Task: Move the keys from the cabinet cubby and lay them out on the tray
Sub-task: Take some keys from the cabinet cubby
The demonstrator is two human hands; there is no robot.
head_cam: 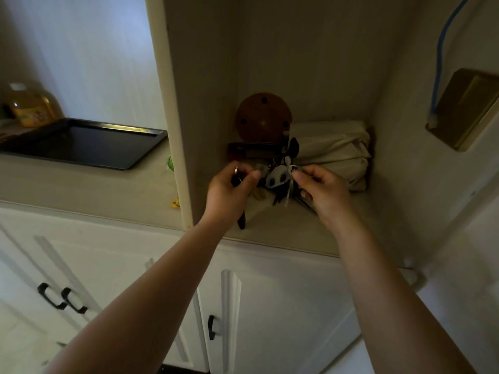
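Note:
Both my hands are inside the cabinet cubby (297,225). My left hand (228,191) is closed around a key ring with a dark fob, and a black strap hangs below it. My right hand (322,188) pinches the ring of a bunch of keys (289,194) that carries a black-and-white panda charm (278,178). The bunch hangs just above the cubby floor between my hands. A black tray (89,143) lies bare on the counter to the left, outside the cubby.
In the cubby stand a round brown wooden disc (263,117), a dark box (252,151) and a folded cream cloth bag (333,151). The cubby's side wall (175,117) separates it from the tray. A yellow bottle (31,105) sits behind the tray. A blue cable (440,63) hangs at right.

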